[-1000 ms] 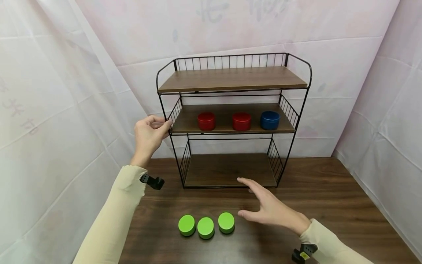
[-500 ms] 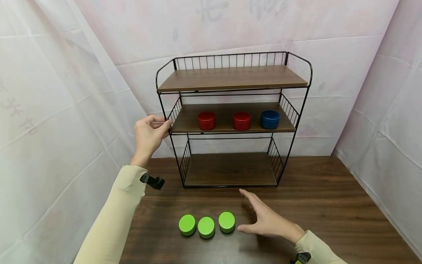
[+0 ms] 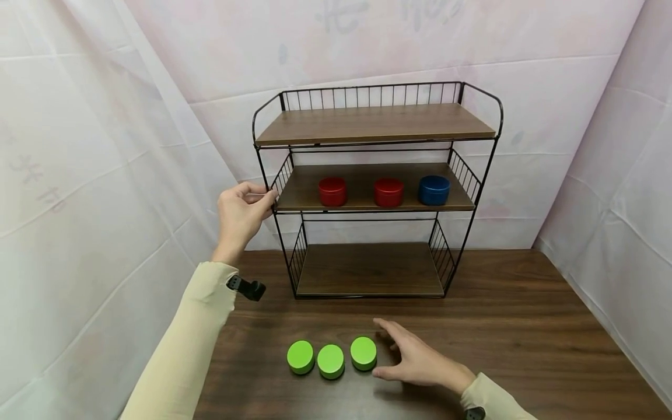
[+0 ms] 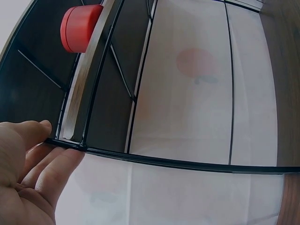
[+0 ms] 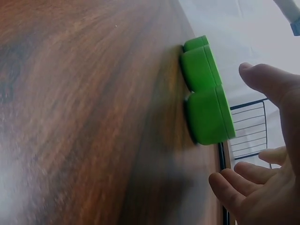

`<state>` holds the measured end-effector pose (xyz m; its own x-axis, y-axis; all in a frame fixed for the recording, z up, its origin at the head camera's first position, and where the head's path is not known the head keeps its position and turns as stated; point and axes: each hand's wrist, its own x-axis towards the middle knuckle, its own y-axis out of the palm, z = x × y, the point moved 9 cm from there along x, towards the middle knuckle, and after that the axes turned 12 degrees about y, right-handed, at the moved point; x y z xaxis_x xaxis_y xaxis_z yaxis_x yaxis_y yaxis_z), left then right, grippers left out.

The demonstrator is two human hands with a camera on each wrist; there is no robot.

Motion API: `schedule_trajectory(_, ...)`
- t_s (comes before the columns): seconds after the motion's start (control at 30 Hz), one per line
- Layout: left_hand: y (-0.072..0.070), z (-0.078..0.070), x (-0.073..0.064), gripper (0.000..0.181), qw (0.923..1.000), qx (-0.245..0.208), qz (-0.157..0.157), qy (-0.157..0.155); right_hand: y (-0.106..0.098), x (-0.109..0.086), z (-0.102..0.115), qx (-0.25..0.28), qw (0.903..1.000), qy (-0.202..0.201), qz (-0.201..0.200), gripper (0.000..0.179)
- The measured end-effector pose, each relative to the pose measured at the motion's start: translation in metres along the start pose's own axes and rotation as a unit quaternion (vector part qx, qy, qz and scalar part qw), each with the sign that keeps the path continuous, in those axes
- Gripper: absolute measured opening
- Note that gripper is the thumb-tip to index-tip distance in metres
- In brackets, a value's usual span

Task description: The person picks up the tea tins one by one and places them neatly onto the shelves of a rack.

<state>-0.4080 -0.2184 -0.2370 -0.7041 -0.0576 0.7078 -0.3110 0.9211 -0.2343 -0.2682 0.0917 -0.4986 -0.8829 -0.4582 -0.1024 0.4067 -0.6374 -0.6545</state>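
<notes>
My left hand [image 3: 241, 214] pinches the left front post of a three-tier wire shelf rack [image 3: 375, 125] at the height of its middle board, thumb on one side and fingers on the other. Low over the table, my right hand [image 3: 420, 357] is spread, with thumb and fingers apart around the right side of the nearest green tin [image 3: 363, 353], not touching it. Left of that tin stand two more green round tins, the middle one [image 3: 331, 361] and the far-left one [image 3: 301, 357]. In the right wrist view the gap between the hand [image 5: 267, 154] and the tins shows.
On the middle shelf sit a left red tin [image 3: 332, 192], another red tin [image 3: 389, 193] and a blue tin [image 3: 434, 191]. The rack stands at the back of the brown wooden table [image 3: 514, 326]. Pale cloth [image 3: 105, 175] hangs behind and at both sides.
My right hand has come down and slightly left, toward the rightmost green tin. The left hand keeps its hold on the rack post, and the tins stay where they were.
</notes>
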Motion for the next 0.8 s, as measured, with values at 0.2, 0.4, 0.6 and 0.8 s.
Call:
schedule_trajectory(0.2,0.001,0.001,0.0,0.027,1.0,0.002,-0.003,-0.004,0.006,0.002,0.002,0.003,0.9998,-0.017,-0.004,0.089)
schedule_trajectory(0.4,0.0,0.001,0.0,0.026,0.9999,0.003,-0.01,0.003,0.01,0.005,0.005,-0.001,0.9991,-0.037,-0.021,0.083)
schedule_trajectory(0.6,-0.001,0.0,0.001,0.027,0.9999,0.0,-0.009,0.006,0.011,0.008,0.008,-0.022,0.9977,-0.046,-0.044,0.08)
schedule_trajectory(0.8,0.0,0.001,0.001,0.027,1.0,0.003,-0.007,0.006,0.016,0.01,0.006,-0.017,0.998,-0.037,-0.049,0.074)
